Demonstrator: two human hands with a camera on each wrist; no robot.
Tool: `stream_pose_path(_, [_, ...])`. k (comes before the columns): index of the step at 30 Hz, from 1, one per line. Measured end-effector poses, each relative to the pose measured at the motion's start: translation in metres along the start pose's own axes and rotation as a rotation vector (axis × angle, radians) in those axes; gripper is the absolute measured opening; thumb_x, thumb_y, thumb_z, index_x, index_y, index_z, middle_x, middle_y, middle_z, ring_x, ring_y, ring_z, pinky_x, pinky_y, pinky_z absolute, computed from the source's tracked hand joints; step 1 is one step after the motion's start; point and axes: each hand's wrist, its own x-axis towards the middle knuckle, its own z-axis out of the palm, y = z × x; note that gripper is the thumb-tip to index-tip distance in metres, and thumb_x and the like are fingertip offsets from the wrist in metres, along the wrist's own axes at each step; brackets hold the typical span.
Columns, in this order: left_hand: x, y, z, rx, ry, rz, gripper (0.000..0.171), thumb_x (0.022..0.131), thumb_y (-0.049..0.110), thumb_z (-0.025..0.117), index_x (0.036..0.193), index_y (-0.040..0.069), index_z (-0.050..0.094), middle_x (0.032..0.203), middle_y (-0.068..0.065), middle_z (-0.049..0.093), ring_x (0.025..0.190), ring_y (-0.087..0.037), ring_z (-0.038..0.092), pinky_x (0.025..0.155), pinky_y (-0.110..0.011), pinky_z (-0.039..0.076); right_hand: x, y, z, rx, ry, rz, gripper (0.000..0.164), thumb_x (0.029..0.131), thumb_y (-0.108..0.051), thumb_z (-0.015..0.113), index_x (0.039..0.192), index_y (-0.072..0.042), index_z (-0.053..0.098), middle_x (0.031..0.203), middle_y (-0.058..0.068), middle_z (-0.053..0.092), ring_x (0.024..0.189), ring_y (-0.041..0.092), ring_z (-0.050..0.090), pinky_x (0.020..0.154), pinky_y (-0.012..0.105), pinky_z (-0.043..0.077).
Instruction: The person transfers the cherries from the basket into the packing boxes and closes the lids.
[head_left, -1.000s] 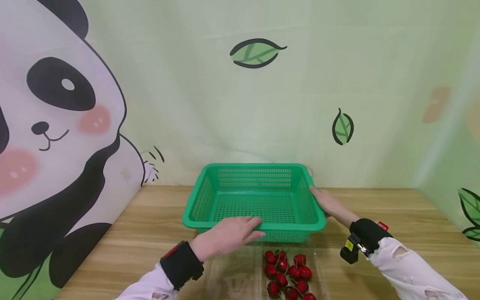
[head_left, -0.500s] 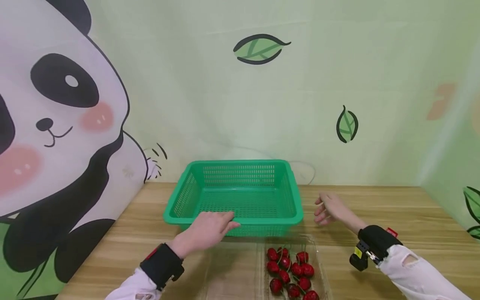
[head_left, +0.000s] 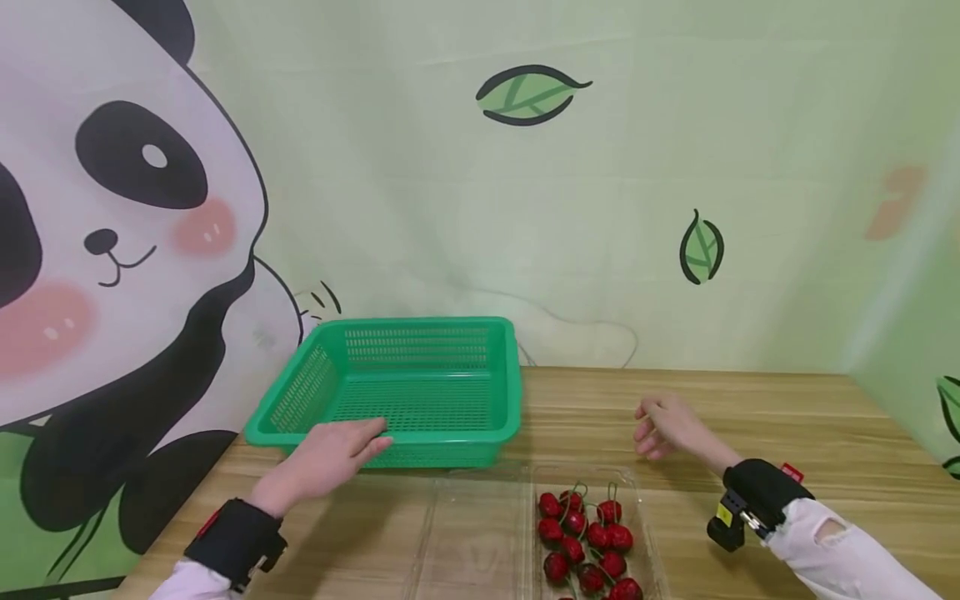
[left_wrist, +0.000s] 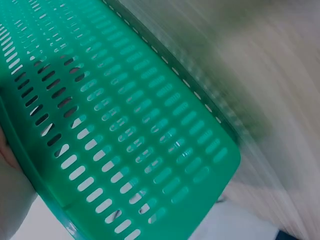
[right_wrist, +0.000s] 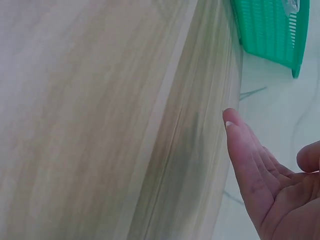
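A green plastic basket with slotted walls stands left of centre in the head view, nothing inside it. My left hand grips its front rim, the fingers over the edge. The left wrist view is filled by the basket's slotted wall, with only a bit of the hand at the left border. To the right, my right hand hovers over the table, apart from the basket. Its fingers are relaxed and hold nothing, as the right wrist view shows the palm bare.
A clear plastic clamshell box lies unfolded at the front of the table. Several dark red cherries with green stems sit in its right half. Behind the wooden table hangs a cloth backdrop printed with a panda and leaves.
The basket has moved left along with my left hand, away from behind the clamshell box. My right hand has let go of the basket's right side and stays there on the right.
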Motion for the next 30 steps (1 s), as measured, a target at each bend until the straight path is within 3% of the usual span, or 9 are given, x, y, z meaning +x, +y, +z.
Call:
stream_pose_path(4, [-0.013,-0.011,-0.008,-0.002,-0.019,-0.055,0.04,0.111,0.034,0.045,0.121,0.0,0.065,0.109,-0.014,0.073,0.098,-0.028,0.071,0.082,-0.043,0.056,-0.001,-0.001,0.001,-0.024,0.001,-0.004,0.039,0.11,-0.01,0.027,0.118,0.021,0.049,0.085,0.017,0.071,0.063,0.013,0.07,0.056,0.029,0.06])
stream_pose_path(7, [-0.023,-0.019,-0.013,-0.002,-0.041,-0.096,0.053,0.111,0.035,0.045,0.142,-0.006,0.056,0.139,-0.026,0.064,0.128,-0.044,0.061,0.102,-0.058,0.05,-0.001,-0.001,0.002,-0.041,0.004,-0.005,0.039,0.111,-0.011,0.028,0.118,0.02,0.05,0.084,0.017,0.071,0.064,0.014,0.071,0.056,0.029,0.059])
stream_pose_path(14, [-0.031,-0.035,-0.019,-0.004,-0.048,-0.121,0.055,0.109,0.037,0.049,0.141,-0.007,0.057,0.138,-0.028,0.063,0.127,-0.047,0.061,0.1,-0.061,0.05,0.001,0.001,0.001,-0.042,-0.004,0.0,0.039,0.112,-0.012,0.029,0.117,0.02,0.05,0.083,0.015,0.071,0.063,0.013,0.071,0.054,0.028,0.058])
stream_pose_path(17, [-0.028,-0.032,-0.021,-0.004,-0.02,-0.124,0.049,0.108,0.038,0.052,0.132,-0.003,0.063,0.127,-0.021,0.069,0.118,-0.041,0.066,0.095,-0.056,0.053,0.002,0.001,0.001,-0.053,-0.022,-0.008,0.036,0.111,-0.011,0.032,0.118,0.02,0.051,0.085,0.016,0.071,0.063,0.013,0.071,0.055,0.028,0.059])
stream_pose_path(19, [-0.025,-0.023,-0.022,-0.012,0.042,-0.106,0.038,0.107,0.036,0.055,0.123,0.003,0.067,0.116,-0.012,0.071,0.107,-0.032,0.068,0.089,-0.05,0.054,0.002,0.0,0.001,-0.065,-0.047,-0.023,0.035,0.111,-0.01,0.036,0.119,0.019,0.052,0.086,0.016,0.071,0.064,0.012,0.071,0.056,0.029,0.059])
stream_pose_path(22, [-0.018,-0.003,-0.018,0.029,0.196,0.028,0.016,0.103,0.027,0.063,0.108,0.012,0.066,0.103,0.0,0.065,0.093,-0.019,0.063,0.079,-0.04,0.051,0.002,-0.001,0.003,-0.09,-0.104,-0.065,0.033,0.11,-0.012,0.044,0.118,0.017,0.055,0.089,0.018,0.072,0.068,0.015,0.072,0.059,0.031,0.06])
stream_pose_path(26, [-0.003,0.031,-0.004,0.137,0.388,0.325,0.011,0.099,0.021,0.069,0.102,0.012,0.064,0.098,0.0,0.062,0.085,-0.015,0.058,0.073,-0.032,0.05,0.001,-0.006,0.007,-0.139,-0.192,-0.149,0.036,0.109,-0.017,0.051,0.12,0.017,0.059,0.093,0.02,0.073,0.075,0.023,0.075,0.064,0.036,0.062])
stream_pose_path(28, [0.005,0.049,0.006,0.164,0.427,0.448,0.013,0.097,0.021,0.072,0.1,0.012,0.064,0.096,0.0,0.061,0.082,-0.013,0.058,0.071,-0.028,0.05,-0.001,-0.008,0.009,-0.17,-0.238,-0.193,0.041,0.108,-0.022,0.053,0.122,0.017,0.06,0.095,0.02,0.073,0.078,0.023,0.074,0.066,0.036,0.062])
stream_pose_path(30, [0.011,0.068,0.015,0.181,0.421,0.536,0.014,0.096,0.021,0.074,0.1,0.012,0.064,0.095,0.001,0.061,0.082,-0.011,0.058,0.071,-0.025,0.05,-0.002,-0.01,0.012,-0.18,-0.282,-0.226,0.046,0.108,-0.026,0.056,0.124,0.017,0.061,0.097,0.02,0.074,0.08,0.02,0.073,0.067,0.035,0.061])
